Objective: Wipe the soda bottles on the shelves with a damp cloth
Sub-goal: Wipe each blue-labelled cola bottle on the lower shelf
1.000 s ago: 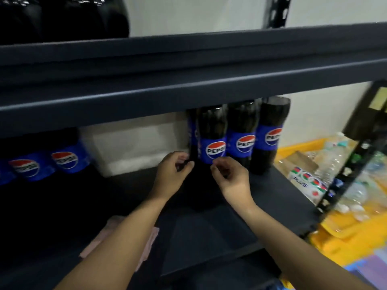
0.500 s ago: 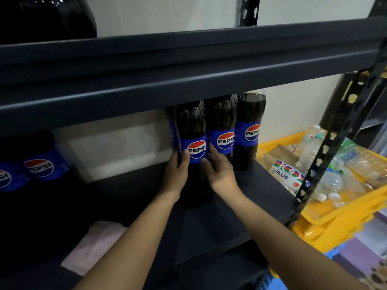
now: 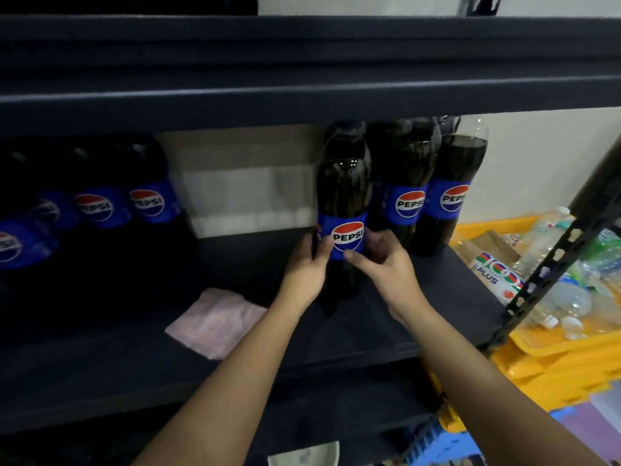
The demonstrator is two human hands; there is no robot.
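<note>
Gripping one dark plastic Pepsi bottle (image 3: 343, 203) at its blue label, left hand (image 3: 307, 264) and right hand (image 3: 383, 260) fingers wrapped around it; two more bottles (image 3: 403, 183) behind, one pink folded cloth (image 3: 215, 319) lying on the dark shelf (image 3: 420, 314).

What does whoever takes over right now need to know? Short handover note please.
Left hand and right hand: both clasp the front Pepsi bottle at its label, one on each side. The bottle stands forward of the others on the shelf.
Cloth: the pink cloth lies flat on the shelf, left of the held bottle, in neither hand.
Other bottles: two bottles stand behind on the right; a row of bottles stands at far left.
Done: cannot tell which bottles are already wiped.
Left: pick up the cloth, wipe the held bottle, then the rest.
</note>
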